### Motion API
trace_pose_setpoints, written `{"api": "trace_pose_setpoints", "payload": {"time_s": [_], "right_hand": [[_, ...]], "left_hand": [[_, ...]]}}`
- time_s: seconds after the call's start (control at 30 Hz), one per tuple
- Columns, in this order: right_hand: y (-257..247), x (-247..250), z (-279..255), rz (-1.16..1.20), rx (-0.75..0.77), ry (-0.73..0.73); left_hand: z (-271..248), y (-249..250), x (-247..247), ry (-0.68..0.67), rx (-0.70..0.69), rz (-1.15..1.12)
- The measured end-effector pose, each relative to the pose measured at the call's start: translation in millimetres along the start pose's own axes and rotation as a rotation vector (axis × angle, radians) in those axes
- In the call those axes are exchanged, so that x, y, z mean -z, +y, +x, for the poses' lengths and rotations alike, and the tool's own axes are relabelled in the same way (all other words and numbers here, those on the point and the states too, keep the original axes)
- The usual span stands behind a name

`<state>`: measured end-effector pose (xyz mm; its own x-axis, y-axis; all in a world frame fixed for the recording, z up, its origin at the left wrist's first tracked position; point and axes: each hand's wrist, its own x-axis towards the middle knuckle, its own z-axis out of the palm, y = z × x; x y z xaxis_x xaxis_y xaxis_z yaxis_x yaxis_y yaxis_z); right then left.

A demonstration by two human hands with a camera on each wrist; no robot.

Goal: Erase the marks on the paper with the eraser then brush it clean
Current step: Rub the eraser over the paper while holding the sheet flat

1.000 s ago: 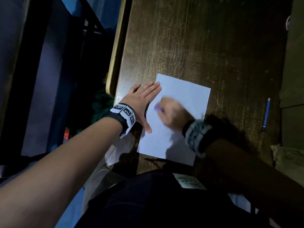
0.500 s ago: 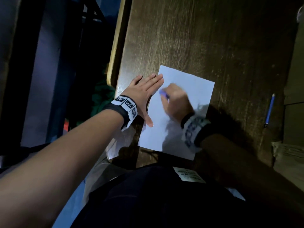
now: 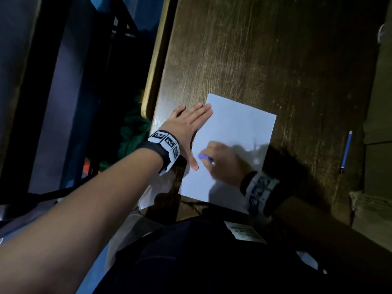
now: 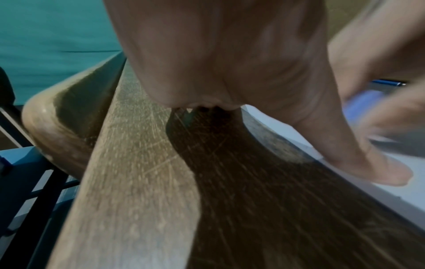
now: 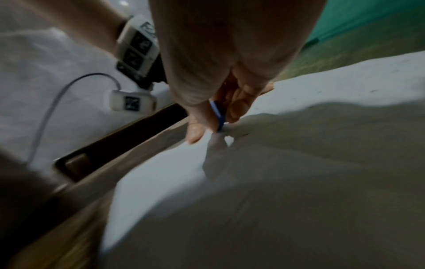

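Note:
A white sheet of paper (image 3: 237, 128) lies on the dark wooden desk (image 3: 265, 60). My left hand (image 3: 188, 126) lies flat with straight fingers on the paper's left edge and holds it down; its thumb (image 4: 358, 160) presses the sheet. My right hand (image 3: 224, 162) pinches a blue eraser (image 3: 204, 157) and holds it against the paper's left-middle part. The eraser (image 5: 217, 116) sits between thumb and fingers, its tip on the paper (image 5: 161, 174). No marks can be made out on the sheet.
A blue pencil (image 3: 346, 151) lies on the desk to the right of the paper. The desk's rounded left edge (image 3: 154, 71) drops off to a dark chair frame and green cloth (image 3: 131, 132). My dark lap sits below the desk's near edge.
My right hand with the eraser slid up the paper, then came back down toward me. The left hand has stayed flat on the paper's left edge.

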<state>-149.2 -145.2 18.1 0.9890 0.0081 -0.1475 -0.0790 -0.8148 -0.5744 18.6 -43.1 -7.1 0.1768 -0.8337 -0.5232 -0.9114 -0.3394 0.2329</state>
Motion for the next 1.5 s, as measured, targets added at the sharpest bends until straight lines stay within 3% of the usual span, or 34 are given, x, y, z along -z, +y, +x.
{"api": "trace_pose_setpoints", "payload": {"time_s": [0.13,0.17,0.2,0.33,0.37,0.47,0.5,0.57,0.67,0.73,0.8,0.87,0.9,0.97,1.03,1.07,1.17,1.23,1.33,1.37,1.5], "right_hand": [[42,25,50,-0.098,-0.285,0.324],[37,19,45,-0.080,-0.273,0.365],[25,10,33,-0.034,-0.233,0.353],[-3,-3,-9,-0.042,-0.032,0.069],[7,5,4,-0.040,-0.062,0.070],[40,25,46,-0.092,-0.334,0.304],[41,20,45,-0.080,-0.350,0.347],[19,-1,21,0.002,-0.239,0.326],[-2,-9,-10,-0.015,-0.055,0.110],[18,7,18,-0.052,-0.104,0.168],[39,24,45,-0.121,-0.290,0.322],[36,16,40,-0.086,-0.302,0.368],[24,5,25,-0.024,-0.242,0.345],[-4,-11,-10,0.037,-0.137,0.157],[2,1,-3,0.006,-0.068,0.067],[13,10,13,-0.004,-0.115,0.097],[43,22,48,-0.058,-0.311,0.382],[26,4,32,-0.001,-0.259,0.394],[-4,-6,-7,0.045,-0.133,0.111],[3,-2,-2,0.019,-0.114,0.093],[50,22,48,-0.039,-0.358,0.325]], "left_hand": [[-2,4,3,-0.020,-0.001,-0.008],[-2,4,3,-0.020,-0.001,-0.010],[-2,4,2,-0.017,-0.004,-0.012],[-2,2,3,-0.008,0.005,0.013],[-1,3,4,-0.011,0.008,0.013],[-2,6,4,-0.015,0.008,0.016],[-2,7,4,-0.010,0.009,0.018],[-2,7,3,-0.006,0.008,0.020],[-3,5,5,-0.002,0.014,0.035],[-2,4,6,-0.010,0.012,0.024],[-2,6,5,-0.010,0.013,0.019],[-2,7,5,-0.011,0.009,0.016],[-3,8,3,-0.006,0.008,0.018],[-3,7,1,-0.005,0.006,0.022],[-2,3,3,0.008,0.009,0.021],[-1,2,4,0.004,0.008,0.012],[0,4,3,-0.007,0.003,0.016],[0,5,2,-0.009,0.000,0.018],[-1,3,1,0.002,0.009,0.022],[0,2,2,-0.002,0.007,0.017],[0,4,3,-0.017,0.006,0.010]]}}
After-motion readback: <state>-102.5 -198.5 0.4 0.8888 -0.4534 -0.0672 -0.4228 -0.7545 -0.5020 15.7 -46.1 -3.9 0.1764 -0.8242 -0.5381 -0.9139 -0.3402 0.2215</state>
